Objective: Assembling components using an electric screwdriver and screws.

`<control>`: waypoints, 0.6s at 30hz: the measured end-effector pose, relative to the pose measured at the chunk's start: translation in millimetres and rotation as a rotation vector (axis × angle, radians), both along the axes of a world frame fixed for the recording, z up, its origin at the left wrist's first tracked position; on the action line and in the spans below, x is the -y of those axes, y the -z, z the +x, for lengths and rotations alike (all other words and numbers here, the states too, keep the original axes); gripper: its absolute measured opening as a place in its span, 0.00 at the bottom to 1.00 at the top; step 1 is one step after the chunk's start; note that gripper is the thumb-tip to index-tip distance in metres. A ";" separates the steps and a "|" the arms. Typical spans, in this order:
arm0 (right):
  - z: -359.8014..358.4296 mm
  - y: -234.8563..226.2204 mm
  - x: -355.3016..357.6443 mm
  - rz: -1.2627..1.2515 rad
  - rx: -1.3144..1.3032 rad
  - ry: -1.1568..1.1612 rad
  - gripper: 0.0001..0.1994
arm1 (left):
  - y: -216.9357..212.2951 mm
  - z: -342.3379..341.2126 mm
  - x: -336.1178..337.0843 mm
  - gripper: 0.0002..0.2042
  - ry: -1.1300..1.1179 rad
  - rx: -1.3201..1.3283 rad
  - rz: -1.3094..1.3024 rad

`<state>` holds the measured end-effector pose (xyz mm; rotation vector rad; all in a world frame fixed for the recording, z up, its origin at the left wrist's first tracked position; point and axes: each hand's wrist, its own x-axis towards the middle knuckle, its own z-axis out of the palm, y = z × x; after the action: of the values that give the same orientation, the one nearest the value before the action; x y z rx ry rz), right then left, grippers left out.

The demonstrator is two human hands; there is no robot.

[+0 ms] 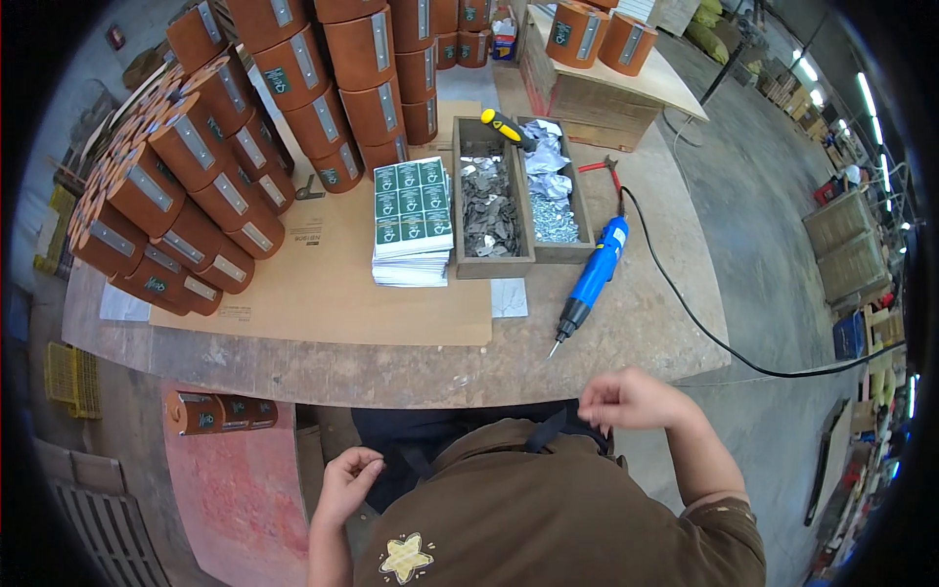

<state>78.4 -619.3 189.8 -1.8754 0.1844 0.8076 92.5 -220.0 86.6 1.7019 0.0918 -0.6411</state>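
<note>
Brown cloth of the person's shirt, with a small pale star patch on it, filled the lower middle of the view, and a dark apron strap crossed its upper edge. Right hand was closed, its fingers pinched on that dark strap near the table edge. Left hand hung lower, by the waist, fingers curled inward; whether it gripped anything could not be told.

Beyond the hands stood a worn workbench. A blue electric screwdriver lay on it just ahead of the right hand, tip toward the person, with its black cable trailing off the right edge. Left of the tool sat a two-part wooden tray: dark metal pieces in the left part, screws and crumpled foil in the right, a yellow-handled tool resting across the far end. Red-handled pliers lay just right of the tray. A stack of green label sheets touched the tray's left side, on a sheet of cardboard. Stacks of brown cylinders with metal strips crowded the left and far parts of the bench. One more cylinder lay on its side on a red surface below the bench, near the left hand.
</note>
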 end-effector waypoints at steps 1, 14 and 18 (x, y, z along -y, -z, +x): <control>7.2 2.0 0.4 -0.003 0.000 -0.001 0.06 | 2.8 0.7 3.0 0.04 -0.001 0.000 -0.003; 111.4 106.2 63.5 -0.636 0.259 0.647 0.45 | -4.7 27.1 48.4 0.08 0.109 0.302 -0.004; 122.5 159.6 124.4 -0.436 0.355 0.828 0.41 | -10.5 20.4 28.0 0.07 -0.052 0.279 0.025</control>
<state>200.9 -743.7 30.2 -2.0408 0.8949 -0.1484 112.8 -248.0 97.1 1.7906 -0.0534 -0.3607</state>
